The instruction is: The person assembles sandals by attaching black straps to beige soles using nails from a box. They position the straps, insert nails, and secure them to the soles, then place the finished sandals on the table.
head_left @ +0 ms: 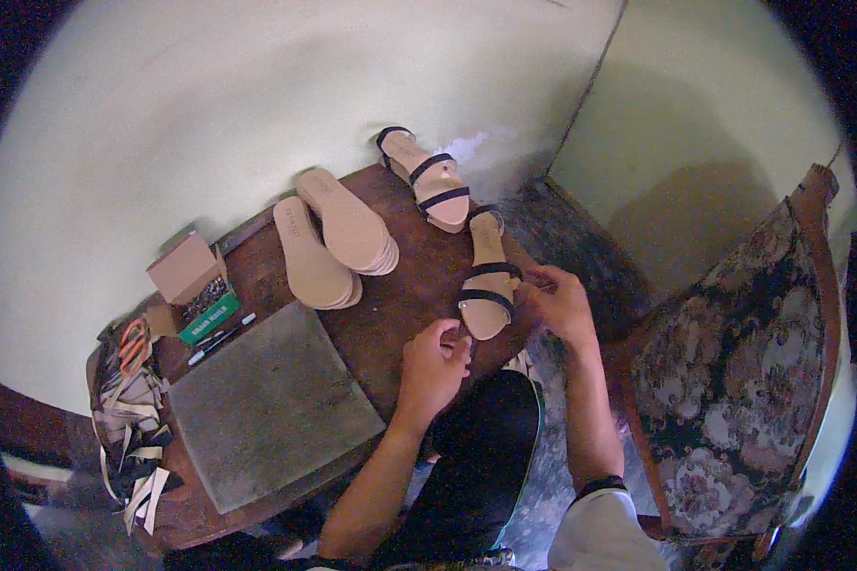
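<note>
A beige sandal (488,312) with two black straps and a black heel strap lies at the table's right edge, its toe toward me. My right hand (560,303) is closed at the sandal's right side, fingertips at the end of a black strap. Close to the toe, on its left, my left hand (433,364) is curled with thumb and fingers drawn together; anything between them is too small to make out. Behind lies a matching sandal (430,179) with black straps, near the wall.
Two stacks of beige insoles (357,224) rest mid-table. Left of them are an open box of small nails (209,309), pens (221,339) and a grey square slab (271,404). Orange-handled scissors (135,344) lie above strap scraps (133,409). A floral chair (733,381) stands right.
</note>
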The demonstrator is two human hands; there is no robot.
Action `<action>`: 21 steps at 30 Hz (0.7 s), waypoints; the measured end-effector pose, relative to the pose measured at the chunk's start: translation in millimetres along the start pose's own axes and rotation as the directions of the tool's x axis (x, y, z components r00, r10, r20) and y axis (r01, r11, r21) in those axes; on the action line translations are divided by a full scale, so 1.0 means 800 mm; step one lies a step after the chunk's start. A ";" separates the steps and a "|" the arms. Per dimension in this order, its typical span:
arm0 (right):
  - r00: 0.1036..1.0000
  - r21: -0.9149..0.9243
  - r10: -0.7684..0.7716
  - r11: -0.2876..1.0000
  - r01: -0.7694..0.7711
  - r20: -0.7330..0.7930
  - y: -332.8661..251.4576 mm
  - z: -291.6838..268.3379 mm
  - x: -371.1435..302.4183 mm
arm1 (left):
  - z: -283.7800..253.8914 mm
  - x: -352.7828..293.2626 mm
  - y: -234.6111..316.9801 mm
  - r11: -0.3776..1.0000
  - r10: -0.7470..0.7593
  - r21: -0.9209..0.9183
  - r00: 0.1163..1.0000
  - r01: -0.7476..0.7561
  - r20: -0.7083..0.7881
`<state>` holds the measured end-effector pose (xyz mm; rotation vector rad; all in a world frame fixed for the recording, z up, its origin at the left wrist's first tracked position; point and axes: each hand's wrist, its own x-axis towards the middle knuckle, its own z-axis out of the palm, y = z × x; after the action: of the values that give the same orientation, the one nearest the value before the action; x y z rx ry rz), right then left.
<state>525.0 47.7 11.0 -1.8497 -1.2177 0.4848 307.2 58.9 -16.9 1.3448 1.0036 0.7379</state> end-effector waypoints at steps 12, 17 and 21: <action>0.826 0.039 -0.367 0.921 0.388 0.427 -0.204 0.115 -0.077 | -0.167 -0.102 0.013 0.999 0.048 -0.010 0.984 -0.051 -0.174; 0.656 0.123 -0.510 0.831 0.542 0.556 -0.229 0.183 -0.093 | -0.258 -0.141 -0.004 0.998 -0.023 -0.065 0.953 0.003 -0.303; 0.644 0.032 -0.500 0.803 0.595 0.578 -0.246 0.214 -0.085 | -0.305 -0.161 -0.011 0.995 -0.078 -0.081 0.921 0.050 -0.383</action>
<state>265.7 95.3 65.7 -1.3622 -2.1997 0.6135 32.3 47.6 7.9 1.1213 1.3139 1.0036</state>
